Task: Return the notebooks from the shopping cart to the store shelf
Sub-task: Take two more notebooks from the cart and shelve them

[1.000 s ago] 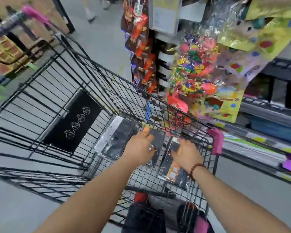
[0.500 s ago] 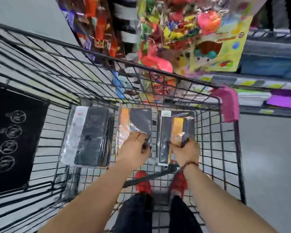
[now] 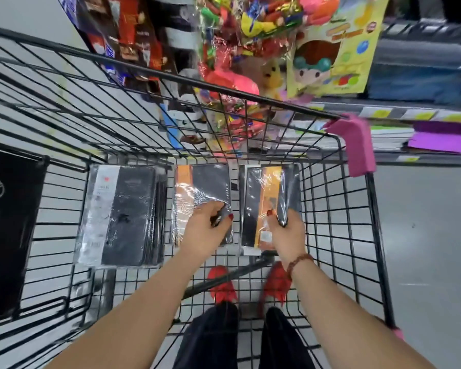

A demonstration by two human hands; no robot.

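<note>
Three plastic-wrapped packs of black notebooks lie on the floor of the wire shopping cart [image 3: 338, 198]. My left hand [image 3: 204, 230] grips the near end of the middle pack [image 3: 201, 187], which has an orange band. My right hand [image 3: 286, 230] grips the near edge of the right pack [image 3: 269, 193], also orange-banded and lifted slightly on one side. The left pack [image 3: 123, 217] has a white band and lies untouched. The store shelf [image 3: 399, 115] runs along the upper right, just past the cart's pink corner guard [image 3: 359, 145].
Bags of colourful toys [image 3: 240, 49] and snack packets [image 3: 128, 41] hang beyond the cart's far wall. Stacked paper goods and purple sheets [image 3: 439, 137] lie on the shelf. A black panel [image 3: 8, 230] fills the cart's left end. Grey floor lies to the right.
The view has tilted down into the cart and come closer. Both hands have drawn back to the near ends of the two orange-banded packs and closed on them.
</note>
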